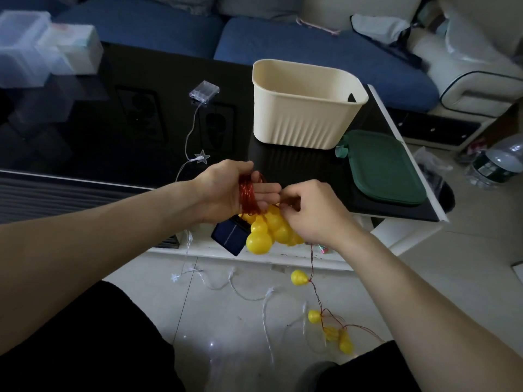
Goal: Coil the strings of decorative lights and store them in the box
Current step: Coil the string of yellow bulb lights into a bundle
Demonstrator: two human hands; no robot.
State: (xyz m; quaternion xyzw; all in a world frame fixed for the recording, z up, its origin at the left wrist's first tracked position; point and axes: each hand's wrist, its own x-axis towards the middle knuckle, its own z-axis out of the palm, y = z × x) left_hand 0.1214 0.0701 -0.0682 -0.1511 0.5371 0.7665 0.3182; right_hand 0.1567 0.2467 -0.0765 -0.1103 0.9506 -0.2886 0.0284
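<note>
Right hand (317,213) pinches red wire (312,258); left hand (235,190), at 9 o'clock, holds coil (249,193) above yellow bulbs (268,227); box (305,108) at 12.

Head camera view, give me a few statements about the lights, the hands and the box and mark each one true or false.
1. The red wire coil is wound around the left hand. True.
2. The cream box already holds yellow bulbs. False: no bulbs show in it; the yellow bulb cluster hangs below the hands.
3. The green lid sits on top of the box. False: it lies on the table beside the box.
4. The right hand pinches the red wire. True.
5. Part of the yellow string trails on the floor. True.
6. The clear battery case lies on the floor. False: it rests on the dark table.
</note>
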